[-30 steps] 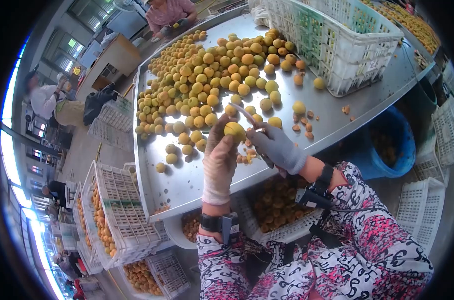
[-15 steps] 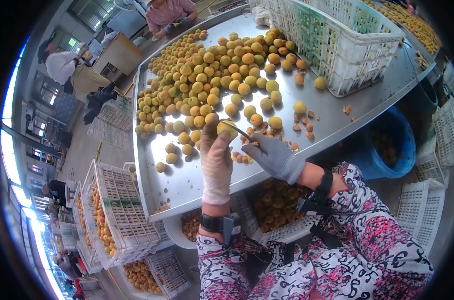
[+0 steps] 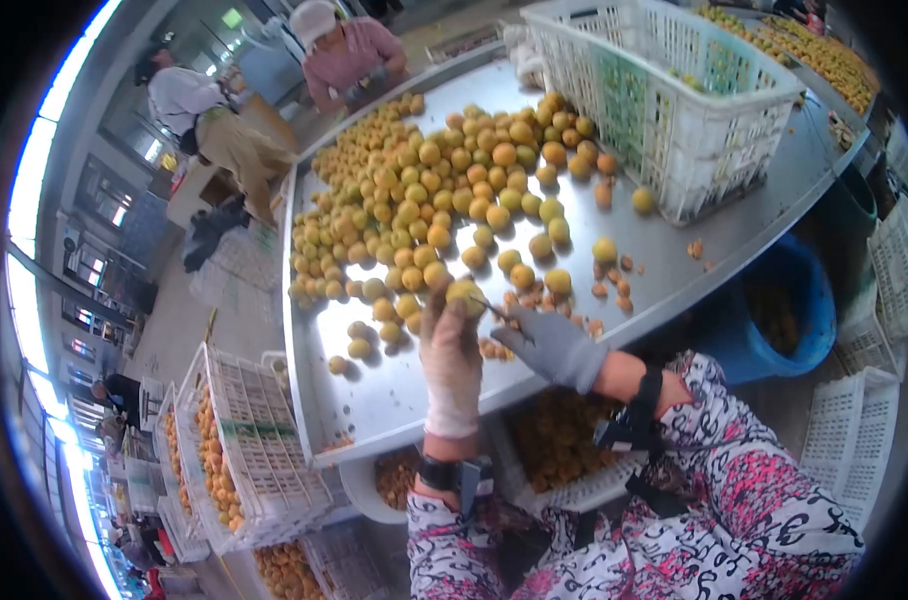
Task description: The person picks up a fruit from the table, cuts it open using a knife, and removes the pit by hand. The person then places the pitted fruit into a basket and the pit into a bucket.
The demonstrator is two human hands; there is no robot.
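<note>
My left hand (image 3: 450, 360), in a pale glove, is closed around a yellow-green apricot (image 3: 464, 293) above the near part of the metal table (image 3: 664, 270). My right hand (image 3: 556, 348), in a grey glove, grips a thin dark tool (image 3: 492, 309), perhaps a small knife. Its tip meets the right side of the apricot, though blur hides whether it goes in. Just beyond my hands lies a wide heap of apricots (image 3: 424, 190). Small brown pieces (image 3: 554, 303), which look like pits, are scattered beside my right hand.
A white plastic crate (image 3: 674, 130) stands on the table's far right. Below the near edge are a white bucket (image 3: 359, 488), a crate of dark fruit (image 3: 564, 440) and a blue tub (image 3: 809, 320). Filled crates (image 3: 264, 440) stack up at left. A person in pink (image 3: 359, 60) works across the table.
The view has tilted, so the table sits lower and further right. The tool's exposed length looks shorter, and my right hand is nearer the apricot. Both hands keep their hold.
</note>
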